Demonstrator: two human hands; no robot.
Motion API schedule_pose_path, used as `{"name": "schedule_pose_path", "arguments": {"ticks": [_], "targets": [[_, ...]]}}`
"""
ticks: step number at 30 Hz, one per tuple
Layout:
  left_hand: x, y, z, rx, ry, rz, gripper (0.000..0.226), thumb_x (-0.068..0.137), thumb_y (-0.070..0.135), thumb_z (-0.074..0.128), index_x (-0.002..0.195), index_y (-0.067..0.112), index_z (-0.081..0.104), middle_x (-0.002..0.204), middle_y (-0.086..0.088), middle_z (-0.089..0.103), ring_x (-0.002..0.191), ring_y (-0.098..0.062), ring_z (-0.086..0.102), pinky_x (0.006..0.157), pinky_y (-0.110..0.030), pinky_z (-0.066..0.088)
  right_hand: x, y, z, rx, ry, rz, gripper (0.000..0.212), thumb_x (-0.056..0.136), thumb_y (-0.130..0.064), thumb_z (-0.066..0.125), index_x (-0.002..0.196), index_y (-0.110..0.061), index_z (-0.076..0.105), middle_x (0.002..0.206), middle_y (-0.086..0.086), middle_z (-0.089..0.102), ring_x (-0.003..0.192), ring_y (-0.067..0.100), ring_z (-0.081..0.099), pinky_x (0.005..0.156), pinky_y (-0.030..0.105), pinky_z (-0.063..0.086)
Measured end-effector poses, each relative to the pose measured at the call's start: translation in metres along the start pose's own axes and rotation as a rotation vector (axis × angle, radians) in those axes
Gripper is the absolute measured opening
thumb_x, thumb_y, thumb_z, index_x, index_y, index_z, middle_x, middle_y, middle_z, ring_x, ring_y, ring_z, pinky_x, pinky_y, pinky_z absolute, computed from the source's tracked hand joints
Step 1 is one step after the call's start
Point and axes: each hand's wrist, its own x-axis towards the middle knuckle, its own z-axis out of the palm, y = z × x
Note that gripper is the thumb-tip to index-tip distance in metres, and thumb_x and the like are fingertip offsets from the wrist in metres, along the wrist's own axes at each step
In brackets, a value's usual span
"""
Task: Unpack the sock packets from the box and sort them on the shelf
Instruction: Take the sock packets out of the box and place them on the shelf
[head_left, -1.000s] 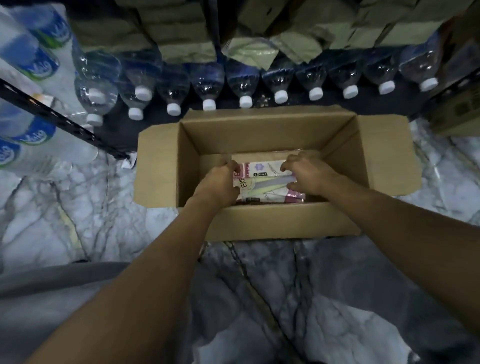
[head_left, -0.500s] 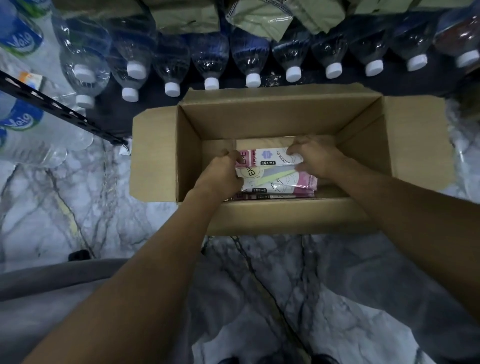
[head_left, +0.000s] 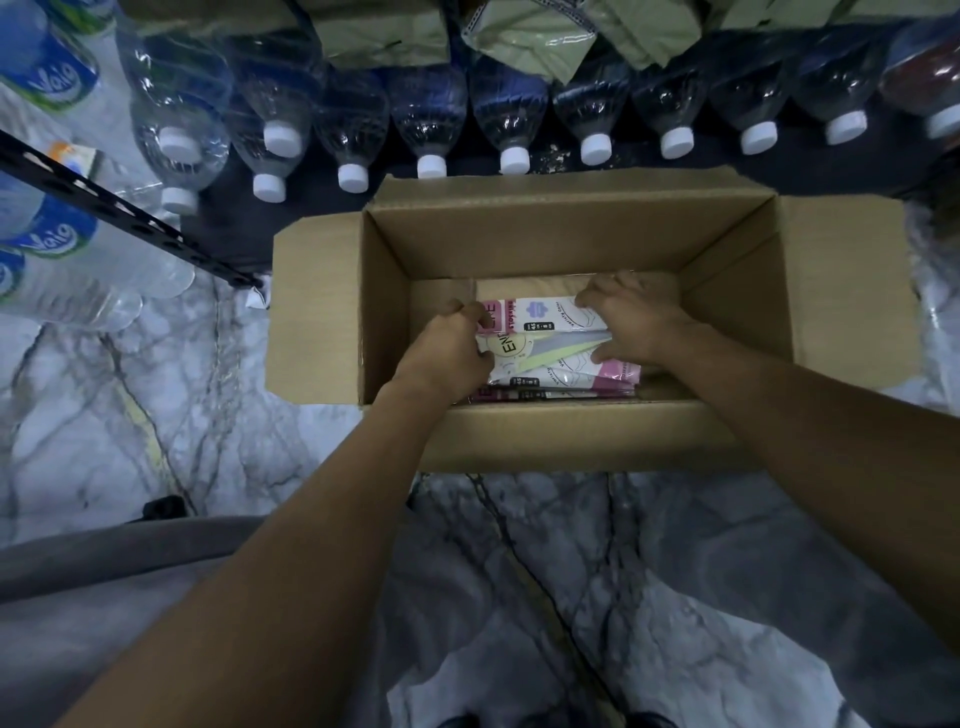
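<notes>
Since the earlier frame the view has dipped slightly; both hands remain in the box. A row of bottles lies just beyond its far flap, with a shelf rail at left. Inside, a stack of sock packets sits against the near wall. The left hand and right hand curl their fingers round the stack's ends. The box's far half is open.

Sock packets: left and right ends covered by the hands; lower packets in the stack show only their edges; small print unreadable.
Left hand: fingertips hidden under the packet edge.
Bottles: bases cut off or covered by olive packages.
Box: floor mostly hidden.
</notes>
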Motion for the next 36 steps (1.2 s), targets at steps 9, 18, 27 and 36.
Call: {"name": "schedule_pose_path", "arguments": {"ticks": [9, 18, 27, 36], "targets": [[0.002, -0.001, -0.001, -0.036, 0.037, -0.004, 0.04, 0.083, 0.009, 0.069, 0.123, 0.008, 0.059, 0.129, -0.014, 0.049, 0.109, -0.032, 0.058, 0.098, -0.036, 0.048, 0.005, -0.006, -0.015, -0.092, 0.188, -0.028, 0.049, 0.087, -0.027, 0.058, 0.134, -0.016, 0.052, 0.131, 0.008, 0.052, 0.119, 0.03, 0.043, 0.093, 0.04, 0.038], [-0.002, 0.0, -0.006, -0.076, 0.243, -0.066, 0.035, 0.087, 0.017, 0.066, 0.117, 0.006, 0.053, 0.125, -0.014, 0.05, 0.108, -0.035, 0.057, 0.09, -0.047, 0.05, 0.009, -0.023, -0.014, -0.206, 0.338, 0.021, 0.037, 0.078, -0.005, 0.059, 0.114, -0.008, 0.065, 0.108, 0.013, 0.065, 0.103, 0.036, 0.053, 0.083, 0.042, 0.043], [-0.026, 0.002, -0.009, -0.124, 0.185, -0.068, 0.01, 0.081, 0.024, 0.064, 0.08, 0.02, 0.054, 0.084, -0.006, 0.065, 0.078, -0.028, 0.063, 0.072, -0.043, 0.055, -0.038, -0.01, -0.052, -0.149, 0.604, 0.014, 0.011, 0.061, 0.0, 0.067, 0.073, -0.001, 0.067, 0.071, 0.015, 0.065, 0.072, 0.036, 0.06, 0.065, 0.038, 0.048], [-0.026, 0.009, -0.007, 0.137, -0.026, 0.053, 0.03, 0.083, 0.016, 0.069, 0.111, 0.013, 0.058, 0.116, -0.011, 0.064, 0.1, -0.033, 0.063, 0.082, -0.042, 0.054, -0.085, -0.004, -0.084, -0.129, 0.848, -0.168, 0.02, 0.077, -0.008, 0.05, 0.085, -0.006, 0.068, 0.074, 0.011, 0.064, 0.072, 0.033, 0.058, 0.061, 0.041, 0.052]]}}
